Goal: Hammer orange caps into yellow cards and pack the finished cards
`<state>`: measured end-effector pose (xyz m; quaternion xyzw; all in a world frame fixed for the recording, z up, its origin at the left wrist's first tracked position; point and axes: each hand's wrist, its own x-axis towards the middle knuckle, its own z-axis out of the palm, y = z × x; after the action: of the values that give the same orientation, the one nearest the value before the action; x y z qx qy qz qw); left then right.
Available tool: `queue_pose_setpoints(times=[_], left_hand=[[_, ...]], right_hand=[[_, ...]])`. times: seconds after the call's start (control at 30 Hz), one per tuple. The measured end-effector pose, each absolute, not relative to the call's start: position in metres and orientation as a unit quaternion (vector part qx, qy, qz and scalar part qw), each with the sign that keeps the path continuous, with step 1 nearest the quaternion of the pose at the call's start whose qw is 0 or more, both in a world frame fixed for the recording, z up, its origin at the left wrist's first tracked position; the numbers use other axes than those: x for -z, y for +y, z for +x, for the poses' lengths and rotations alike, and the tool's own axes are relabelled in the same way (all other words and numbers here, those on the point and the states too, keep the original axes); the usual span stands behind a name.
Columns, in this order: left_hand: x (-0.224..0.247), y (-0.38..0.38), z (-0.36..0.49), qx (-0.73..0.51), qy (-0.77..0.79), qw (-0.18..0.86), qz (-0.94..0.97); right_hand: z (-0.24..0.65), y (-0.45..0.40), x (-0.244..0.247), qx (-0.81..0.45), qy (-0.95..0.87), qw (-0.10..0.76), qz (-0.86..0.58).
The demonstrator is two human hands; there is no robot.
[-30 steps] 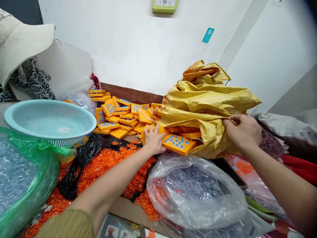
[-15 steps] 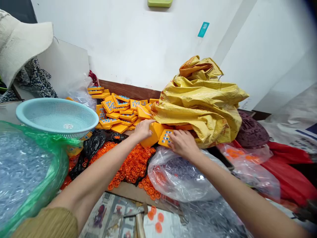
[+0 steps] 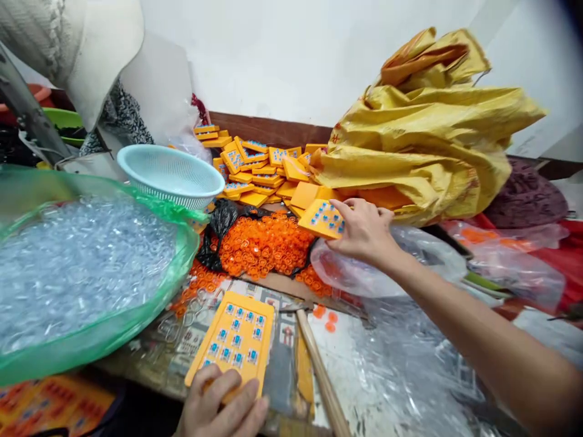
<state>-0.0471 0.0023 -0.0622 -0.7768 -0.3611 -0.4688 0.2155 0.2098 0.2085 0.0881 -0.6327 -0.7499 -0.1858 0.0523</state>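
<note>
At the near edge of the table, my left hand (image 3: 223,403) grips the lower end of a flat yellow tray (image 3: 243,328) with small blue-and-clear pieces set in rows. Farther off, my right hand (image 3: 364,227) pinches a second yellow tray (image 3: 321,220), its blue pieces facing me, tilted in front of the pile. Behind it lies a heap of similar yellow trays (image 3: 255,176). Orange ring-shaped parts (image 3: 266,243) fill a black plastic bag between the two trays. The fingertips of my right hand are partly hidden behind its tray.
At left, a green plastic bag (image 3: 184,261) holds many clear pieces, with a light-blue basket (image 3: 170,173) behind it. A large yellow sack (image 3: 423,152) stands at back right. A wooden-handled hammer (image 3: 321,370) lies on the table, beside clear plastic bags (image 3: 405,340).
My left hand has come from the pile to the near table edge, now with a yellow tray. My right hand has lifted the other tray from the heap. The view has shifted left and downward.
</note>
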Motion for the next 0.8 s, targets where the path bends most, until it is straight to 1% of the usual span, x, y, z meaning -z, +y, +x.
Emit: queue_pose_setpoints(times=[0.03, 0.1, 0.13, 0.2, 0.27, 0.33, 0.4, 0.47, 0.57, 0.63, 0.73, 0.8], left_hand=[[0.07, -0.009, -0.052, 0.437, -0.383, 0.194, -0.79], [0.078, -0.027, -0.059, 0.386, -0.408, 0.153, -0.813], [0.079, -0.033, -0.061, 0.376, -0.411, 0.143, -0.818], [0.078, -0.038, -0.063, 0.384, -0.408, 0.144, -0.816], [0.075, -0.036, -0.063, 0.412, -0.404, 0.149, -0.803], [0.071, -0.03, -0.061, 0.426, -0.408, 0.133, -0.797], [0.065, -0.024, -0.061, 0.418, -0.416, 0.106, -0.801], [0.06, -0.019, -0.062, 0.397, -0.42, 0.08, -0.812], [0.054, -0.016, -0.069, 0.367, -0.415, 0.031, -0.832], [0.052, -0.014, -0.077, 0.344, -0.423, 0.005, -0.838], [0.05, -0.01, -0.091, 0.28, -0.459, 0.027, -0.843], [0.05, -0.006, -0.099, 0.231, -0.482, 0.05, -0.844]], right_hand=[[0.205, 0.187, -0.081, 0.178, -0.778, 0.067, -0.599], [0.2, 0.139, -0.062, 0.145, -0.857, 0.137, -0.475], [0.2, 0.116, -0.052, 0.129, -0.881, 0.149, -0.431], [0.204, 0.076, -0.033, 0.09, -0.908, 0.144, -0.383], [0.209, 0.048, -0.022, 0.041, -0.931, 0.109, -0.347], [0.21, 0.035, -0.017, -0.013, -0.949, 0.053, -0.311], [0.205, 0.034, -0.018, -0.061, -0.962, -0.007, -0.264], [0.194, 0.043, -0.019, -0.084, -0.973, -0.047, -0.21], [0.175, 0.064, -0.021, -0.072, -0.983, -0.065, -0.155], [0.165, 0.076, -0.022, -0.069, -0.981, -0.088, -0.156], [0.158, 0.079, -0.03, -0.075, -0.975, -0.116, -0.176], [0.158, 0.069, -0.038, -0.093, -0.97, -0.088, -0.208]])
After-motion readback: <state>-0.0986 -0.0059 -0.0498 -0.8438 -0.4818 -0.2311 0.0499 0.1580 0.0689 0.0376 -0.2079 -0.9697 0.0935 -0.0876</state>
